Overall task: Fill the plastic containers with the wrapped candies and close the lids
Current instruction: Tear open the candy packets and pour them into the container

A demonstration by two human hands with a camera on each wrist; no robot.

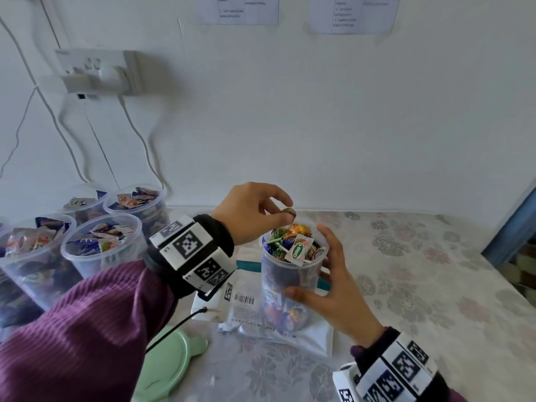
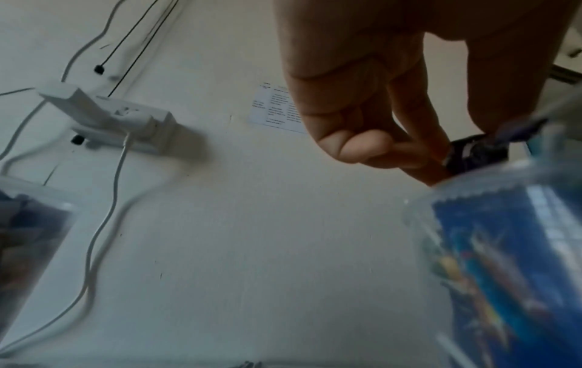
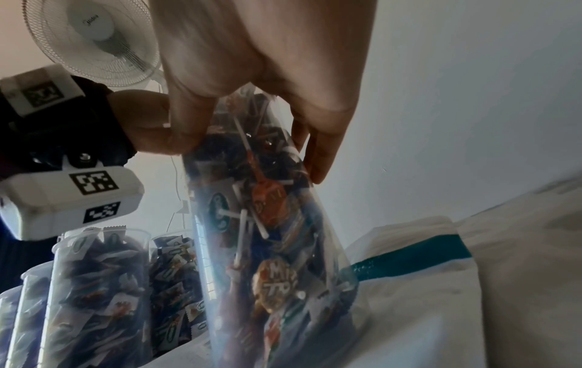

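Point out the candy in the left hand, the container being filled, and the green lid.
candy (image 1: 290,211), head view, its dark wrapper.
container (image 1: 290,288), head view, clear side wall.
green lid (image 1: 171,369), head view, flat top.

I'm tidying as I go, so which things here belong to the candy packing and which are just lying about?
Part of the job:
- open container, held by right hand
- candy pinched by left hand
- filled containers
- green lid

Lying about:
- white packet
- wall socket
- fan

Clear plastic container (image 1: 291,285) upright on white bag, brimful of wrapped candies (image 1: 293,242), lidless, small dark candy (image 1: 289,212) just above
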